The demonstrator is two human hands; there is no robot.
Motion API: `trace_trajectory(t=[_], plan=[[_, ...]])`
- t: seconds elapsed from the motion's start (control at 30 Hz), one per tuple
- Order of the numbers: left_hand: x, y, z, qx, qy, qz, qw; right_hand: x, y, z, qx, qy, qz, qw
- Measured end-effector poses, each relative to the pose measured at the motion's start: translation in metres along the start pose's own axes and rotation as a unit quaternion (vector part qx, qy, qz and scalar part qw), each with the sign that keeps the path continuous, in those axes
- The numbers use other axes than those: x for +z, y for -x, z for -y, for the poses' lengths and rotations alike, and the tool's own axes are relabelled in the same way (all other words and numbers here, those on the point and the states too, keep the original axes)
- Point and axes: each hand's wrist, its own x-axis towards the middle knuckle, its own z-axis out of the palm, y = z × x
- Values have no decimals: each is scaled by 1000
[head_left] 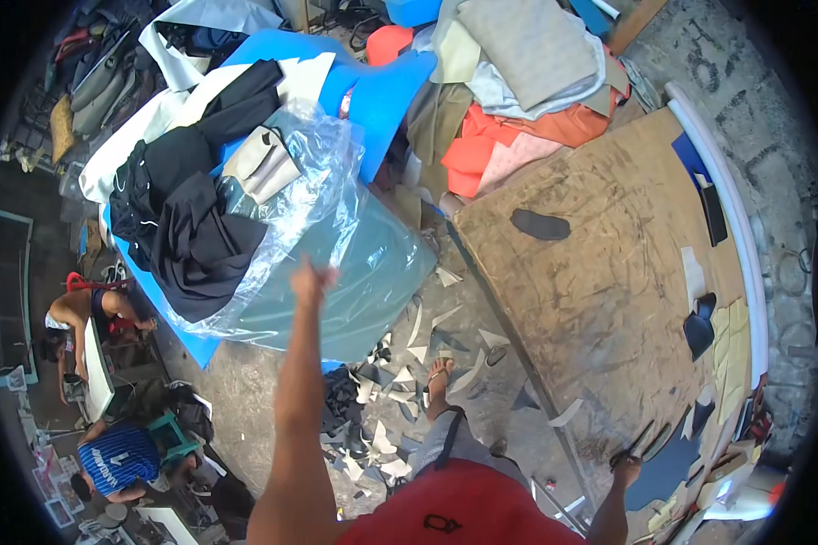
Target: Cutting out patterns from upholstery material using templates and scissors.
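My left hand (312,278) is stretched far out over a pile wrapped in clear plastic sheeting (345,227). Motion smears its fingers, and I cannot tell whether it touches the plastic. On the pile lie black cloth (195,227) and a folded cream piece (262,164). Low at the right, my right hand (626,470) is closed at the near edge of a worn brown board (573,300). A dark two-pronged tool (647,441), perhaps scissors, sticks out of it. Beside it lies a dark grey sheet (668,472). A dark sole-shaped piece (541,224) rests farther up the board.
Pale and dark scraps (386,436) litter the floor around my foot (439,377). Folded orange fabric (495,145) and grey fabric (536,54) are heaped beyond the board. A white roll (727,209) runs along its right edge. At the left, two people (123,459) are bent over.
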Motion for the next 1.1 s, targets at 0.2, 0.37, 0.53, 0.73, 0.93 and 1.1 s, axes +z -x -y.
trace_trajectory(t=[0.2, 0.37, 0.53, 0.73, 0.93, 1.1], plan=[[-40, 225, 218, -295, 163, 38, 941, 61, -71, -8, 128, -45, -179, 974], [-77, 326, 151, -281, 30, 88, 955, 42, -74, 0, 77, -108, -69, 989], [-146, 432, 111, -29, -49, 2, 998, -6, -115, 76, -85, -163, -113, 976], [-199, 606, 151, 3, 115, 5, 993, -38, 9, 337, -387, -398, 119, 823], [-258, 712, 179, 383, 195, -118, 895, 7, 372, 424, -647, -285, 371, 602], [-433, 821, 227, 166, 471, -209, 841, 49, 616, 371, -857, -252, 325, 309]])
